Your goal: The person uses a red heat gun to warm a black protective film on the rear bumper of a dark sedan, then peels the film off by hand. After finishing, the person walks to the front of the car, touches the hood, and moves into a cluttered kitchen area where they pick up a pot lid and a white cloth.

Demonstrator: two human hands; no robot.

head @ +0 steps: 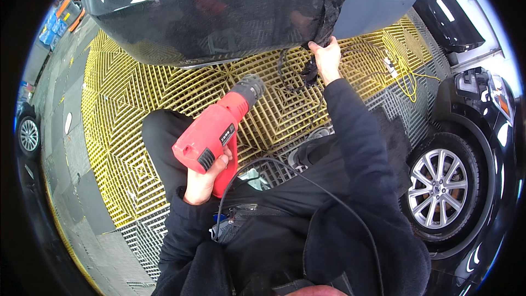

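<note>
In my left hand (pixel 207 179) is a red heat gun (pixel 211 129). Its dark nozzle (pixel 250 88) points up and to the right, towards the area below the car bumper (pixel 172 12), and does not touch it. My right hand (pixel 328 59) grips the lower end of a crumpled strip of black film (pixel 332 2) at the bumper's bottom edge. To the left of the strip the bumper is dark and glossy; to its right lies a lighter grey-blue painted surface (pixel 372 6). A torn piece of black film (pixel 310 70) hangs below the hand.
A black power cord (pixel 324 191) loops across my lap. Yellow plastic floor grating (pixel 144 139) lies under the bumper, with a coiled yellow extension cord (pixel 404 78) at right. A black car's wheel (pixel 437 189) stands close at right; another car's wheel (pixel 29 133) shows at far left.
</note>
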